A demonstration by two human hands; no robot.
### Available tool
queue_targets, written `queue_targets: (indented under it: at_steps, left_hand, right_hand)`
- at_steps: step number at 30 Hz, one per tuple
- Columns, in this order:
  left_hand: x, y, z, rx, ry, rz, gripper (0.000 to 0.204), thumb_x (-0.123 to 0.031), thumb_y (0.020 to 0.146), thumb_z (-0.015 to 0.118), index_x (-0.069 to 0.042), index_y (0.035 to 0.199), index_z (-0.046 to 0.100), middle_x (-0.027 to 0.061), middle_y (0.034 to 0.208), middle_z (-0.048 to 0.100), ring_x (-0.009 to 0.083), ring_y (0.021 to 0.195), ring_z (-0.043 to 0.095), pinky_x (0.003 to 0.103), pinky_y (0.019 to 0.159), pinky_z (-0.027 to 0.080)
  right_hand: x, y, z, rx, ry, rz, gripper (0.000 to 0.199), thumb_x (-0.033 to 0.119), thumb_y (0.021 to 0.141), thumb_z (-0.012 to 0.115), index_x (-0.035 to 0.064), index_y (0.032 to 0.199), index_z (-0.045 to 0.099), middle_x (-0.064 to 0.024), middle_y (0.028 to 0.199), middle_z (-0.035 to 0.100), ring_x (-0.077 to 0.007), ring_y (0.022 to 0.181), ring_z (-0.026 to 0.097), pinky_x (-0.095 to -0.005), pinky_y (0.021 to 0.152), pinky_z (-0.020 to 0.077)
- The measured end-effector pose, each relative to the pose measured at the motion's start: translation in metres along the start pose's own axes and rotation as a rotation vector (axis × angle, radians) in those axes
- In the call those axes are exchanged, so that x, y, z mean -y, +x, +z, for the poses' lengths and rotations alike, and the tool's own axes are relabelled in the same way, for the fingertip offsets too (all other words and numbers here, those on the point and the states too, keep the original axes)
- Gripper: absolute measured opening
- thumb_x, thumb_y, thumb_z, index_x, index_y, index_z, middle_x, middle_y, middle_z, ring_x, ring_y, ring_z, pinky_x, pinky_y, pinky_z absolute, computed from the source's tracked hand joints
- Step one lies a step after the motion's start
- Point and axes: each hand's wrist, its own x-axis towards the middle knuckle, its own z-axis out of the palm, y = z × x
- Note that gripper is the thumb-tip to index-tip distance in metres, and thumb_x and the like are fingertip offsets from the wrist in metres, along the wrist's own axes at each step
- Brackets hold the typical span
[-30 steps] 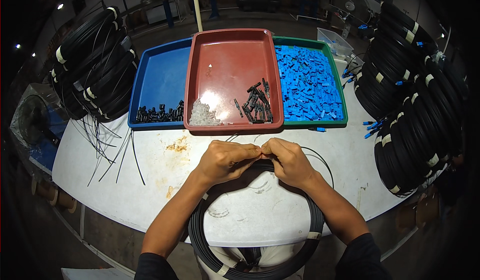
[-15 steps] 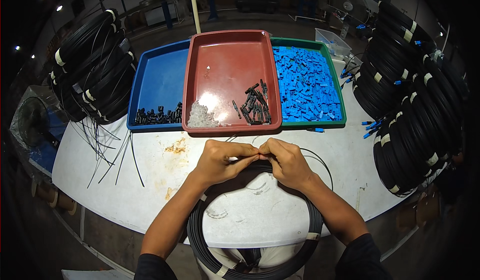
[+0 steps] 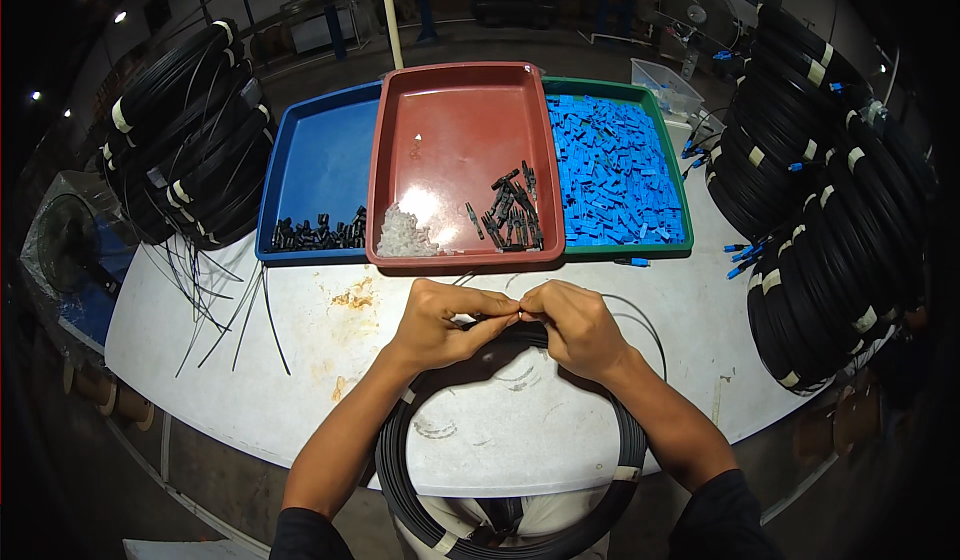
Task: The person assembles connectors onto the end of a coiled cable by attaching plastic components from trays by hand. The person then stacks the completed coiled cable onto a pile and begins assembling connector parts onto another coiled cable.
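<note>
My left hand [image 3: 445, 322] and my right hand [image 3: 572, 322] meet over the far side of a black cable coil [image 3: 632, 445]. Both are closed, thumbs and forefingers pinched tip to tip. Whatever is between the fingertips is too small and covered to make out. A thin loose strand of cable [image 3: 652, 328] arcs out from the coil toward the back of my right hand. Bound with pale tape bands, the coil lies partly on the white table [image 3: 250, 390], and its near part hangs past the front edge over my lap.
Beyond my hands stand a blue tray [image 3: 318, 175] with small black parts, a red tray [image 3: 460, 130] with clear and black pieces, and a green tray [image 3: 672, 160] full of blue connectors [image 3: 615, 170]. Stacked cable coils rise at left [image 3: 190, 150] and right [image 3: 830, 270].
Both hands stay pinched together in nearly the same spot, with only a slight shift of the fingertips. The trays and coils have not moved.
</note>
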Motion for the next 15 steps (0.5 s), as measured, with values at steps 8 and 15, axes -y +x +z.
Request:
queue_targets:
  at_steps: [8, 15]
  left_hand:
    - [-0.0011, 0.0005, -0.0018, 0.002, 0.069, -0.007, 0.014, -0.002, 0.08, 0.08, -0.001, 0.093, 0.08, 0.0126, 0.088, 0.078, 0.0184, 0.071, 0.076, 0.028, 0.063, 0.061]
    - [0.0039, -0.002, 0.0004, 0.022, 0.047, 0.035, 0.012, -0.003, 0.081, 0.08, -0.001, 0.093, 0.08, 0.0135, 0.084, 0.078, 0.0149, 0.067, 0.075, 0.025, 0.06, 0.059]
  right_hand:
    - [-0.0026, 0.0041, -0.0031, 0.041, 0.065, 0.037, 0.013, -0.01, 0.08, 0.066, -0.0025, 0.086, 0.058, -0.0146, 0.08, 0.064, -0.0323, 0.072, 0.065, -0.041, 0.065, 0.0527]
    - [-0.0014, 0.0004, -0.0017, 0.054, -0.063, -0.057, 0.017, -0.01, 0.075, 0.067, -0.0013, 0.085, 0.056, -0.0128, 0.077, 0.061, -0.0307, 0.07, 0.063, -0.0398, 0.063, 0.0516]
